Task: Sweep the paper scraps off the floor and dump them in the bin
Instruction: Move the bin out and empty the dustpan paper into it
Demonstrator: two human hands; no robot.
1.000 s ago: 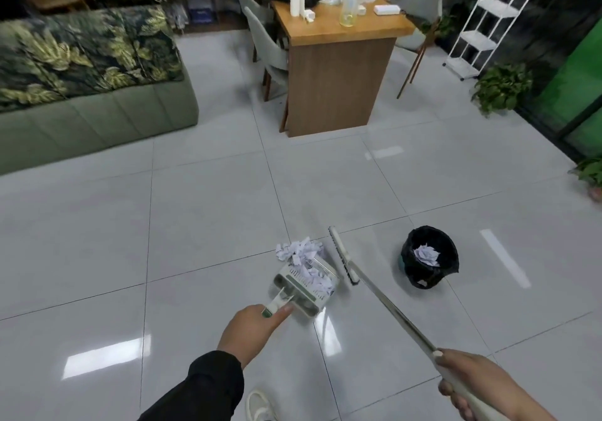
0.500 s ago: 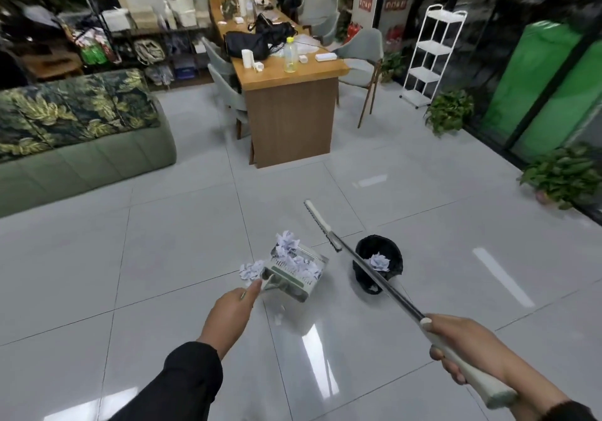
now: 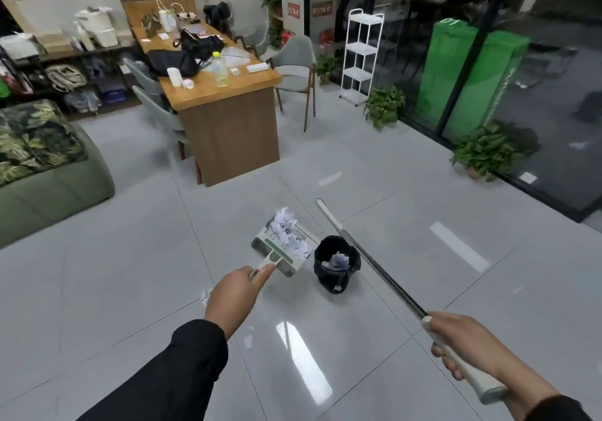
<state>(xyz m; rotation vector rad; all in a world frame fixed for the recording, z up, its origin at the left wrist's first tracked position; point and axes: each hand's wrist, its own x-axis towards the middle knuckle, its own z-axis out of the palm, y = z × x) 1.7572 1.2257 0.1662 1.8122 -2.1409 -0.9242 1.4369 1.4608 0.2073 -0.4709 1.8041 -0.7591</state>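
We are lifting the dustpan (image 3: 282,245), gripped in our left hand (image 3: 233,297), closer to the bin (image 3: 337,262), right hand (image 3: 462,344) gripping the broom (image 3: 374,264), apparently about to dump the scraps (image 3: 286,230).

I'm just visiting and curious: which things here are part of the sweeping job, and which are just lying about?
Part of the job:
left hand
right hand
white-and-green plastic dustpan
white paper scraps
long metal-handled broom
black-lined round bin

Just lying about:
long wooden desk
green sofa
white wire shelf rack
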